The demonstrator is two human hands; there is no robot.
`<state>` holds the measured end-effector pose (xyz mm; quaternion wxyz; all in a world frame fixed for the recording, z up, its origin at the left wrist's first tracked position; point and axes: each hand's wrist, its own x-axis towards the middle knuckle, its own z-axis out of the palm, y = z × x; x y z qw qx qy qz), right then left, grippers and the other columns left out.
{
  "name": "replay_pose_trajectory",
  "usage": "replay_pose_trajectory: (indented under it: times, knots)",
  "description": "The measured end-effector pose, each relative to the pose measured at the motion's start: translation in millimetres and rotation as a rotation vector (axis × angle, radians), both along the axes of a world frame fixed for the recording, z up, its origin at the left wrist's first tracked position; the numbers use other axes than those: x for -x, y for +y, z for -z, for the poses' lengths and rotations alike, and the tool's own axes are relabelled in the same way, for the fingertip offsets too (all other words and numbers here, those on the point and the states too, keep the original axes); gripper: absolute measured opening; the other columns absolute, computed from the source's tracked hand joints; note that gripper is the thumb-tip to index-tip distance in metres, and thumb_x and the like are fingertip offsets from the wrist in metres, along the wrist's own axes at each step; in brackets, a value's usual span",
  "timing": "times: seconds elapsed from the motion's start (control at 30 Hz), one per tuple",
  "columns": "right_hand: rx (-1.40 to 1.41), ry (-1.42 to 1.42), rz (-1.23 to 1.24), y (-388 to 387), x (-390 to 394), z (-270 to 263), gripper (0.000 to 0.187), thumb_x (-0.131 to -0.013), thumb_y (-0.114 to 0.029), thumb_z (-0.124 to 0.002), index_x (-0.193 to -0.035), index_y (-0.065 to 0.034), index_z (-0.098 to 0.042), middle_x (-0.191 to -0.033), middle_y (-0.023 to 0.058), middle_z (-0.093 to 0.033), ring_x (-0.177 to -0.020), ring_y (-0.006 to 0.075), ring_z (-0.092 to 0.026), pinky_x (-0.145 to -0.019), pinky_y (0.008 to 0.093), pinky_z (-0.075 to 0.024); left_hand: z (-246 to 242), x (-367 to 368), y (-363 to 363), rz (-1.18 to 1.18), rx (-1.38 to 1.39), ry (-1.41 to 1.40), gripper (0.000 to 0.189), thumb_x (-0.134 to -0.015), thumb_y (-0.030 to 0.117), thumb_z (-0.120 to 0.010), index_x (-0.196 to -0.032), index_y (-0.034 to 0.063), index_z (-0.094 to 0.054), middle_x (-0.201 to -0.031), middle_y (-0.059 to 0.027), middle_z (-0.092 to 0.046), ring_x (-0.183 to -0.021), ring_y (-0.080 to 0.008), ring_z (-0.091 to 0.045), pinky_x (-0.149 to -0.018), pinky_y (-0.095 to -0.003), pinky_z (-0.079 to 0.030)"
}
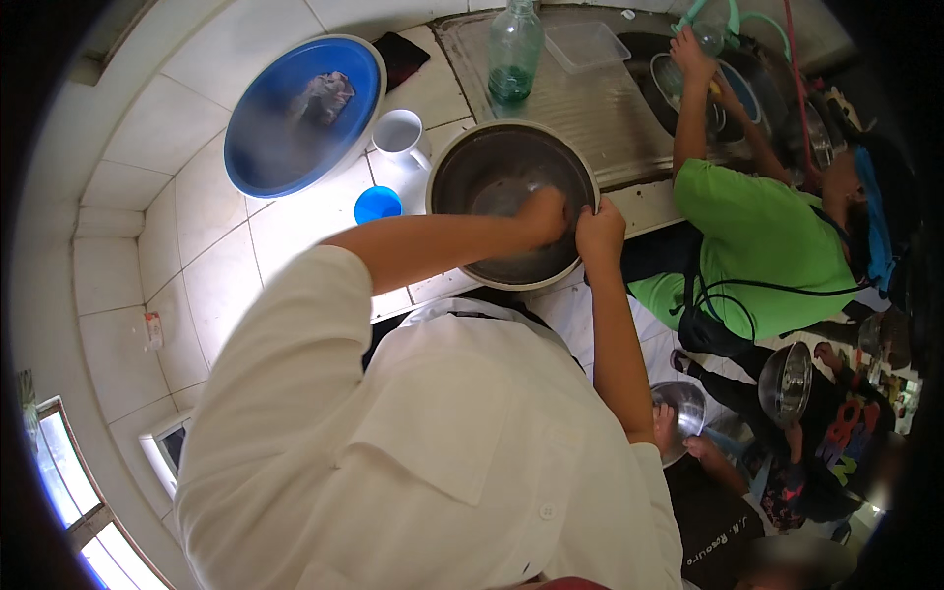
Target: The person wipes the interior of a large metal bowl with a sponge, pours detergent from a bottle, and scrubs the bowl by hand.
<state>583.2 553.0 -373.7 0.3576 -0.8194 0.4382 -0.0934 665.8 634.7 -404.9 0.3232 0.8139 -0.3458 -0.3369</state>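
A round basin with a pale rim and a dark inside stands at the counter's front edge, just before my body. My left hand reaches down into it, blurred and with its fingers curled. Whether it holds anything is hidden. At the basin's right side, my right hand grips the rim, thumb over the top. Beyond my left forearm are a blue cup and a white mug. Farther left, a large blue basin holds a crumpled, plastic-looking item.
Behind the basin, a green-tinted glass bottle and a clear plastic tray stand on the metal drainboard. At right, a person in a green shirt works at the sink. Other people hold metal bowls at lower right.
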Motion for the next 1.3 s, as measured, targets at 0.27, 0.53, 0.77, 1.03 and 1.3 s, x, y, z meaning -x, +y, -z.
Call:
replay_pose_trajectory:
  times: [0.27, 0.53, 0.77, 1.03, 1.3]
  knots:
    - [-0.003, 0.015, 0.004, 7, -6, -4, 0.018, -0.076, -0.011, -0.052, -0.087, 0.0027, -0.057, -0.082, 0.024, -0.059, -0.08, 0.0418, -0.055, -0.07, 0.0444, -0.0423, 1, -1, 3, 0.071, -0.092, -0.017, 0.008, -0.062, 0.008, -0.061, -0.068, 0.003, -0.065, -0.073, -0.0179, -0.061, -0.069, -0.0303, -0.061, -0.063, -0.0376, -0.047]
    - [-0.008, -0.008, -0.005, 5, -1, -6, 0.021, -0.077, -0.014, -0.051, -0.09, 0.0021, -0.057, -0.085, 0.0235, -0.059, -0.083, 0.0407, -0.055, -0.071, 0.0436, -0.0425, -1, -22, 18, 0.355, 0.0, 0.017, 0.014, -0.068, 0.013, -0.06, -0.078, 0.003, -0.063, -0.075, -0.0119, -0.061, -0.072, -0.023, -0.059, -0.065, -0.0343, -0.046]
    - [-0.193, 0.035, 0.0, 9, 9, -22, 0.031, -0.081, -0.023, -0.048, -0.1, -0.0002, -0.056, -0.092, 0.0244, -0.058, -0.09, 0.0398, -0.053, -0.079, 0.0422, -0.0408, -48, -52, 52, -0.34, 0.21, 1.201, 0.037, -0.078, 0.018, -0.053, -0.112, 0.005, -0.048, -0.105, -0.0069, -0.052, -0.094, -0.0168, -0.052, -0.076, -0.0319, -0.045]
    - [0.436, -0.272, -0.63, 20, 10, -93, 0.051, -0.065, -0.013, -0.067, -0.113, -0.0067, -0.049, -0.093, 0.0181, -0.058, -0.089, 0.0363, -0.054, -0.079, 0.0404, -0.0422, -82, -50, 70, 0.11, 0.213, 0.754, 0.034, -0.081, 0.022, -0.054, -0.109, 0.0026, -0.05, -0.1, -0.0054, -0.053, -0.088, -0.0127, -0.051, -0.075, -0.0258, -0.043]
    - [0.321, -0.015, -0.674, 11, -10, -88, 0.037, -0.065, -0.014, -0.067, -0.099, -0.0078, -0.054, -0.085, 0.0121, -0.058, -0.081, 0.0301, -0.057, -0.066, 0.0393, -0.045, -107, -45, 92, -0.287, 0.329, -0.347, 0.04, -0.074, 0.017, -0.064, -0.107, 0.0011, -0.048, -0.094, -0.0127, -0.056, -0.085, -0.0221, -0.057, -0.07, -0.0312, -0.046]
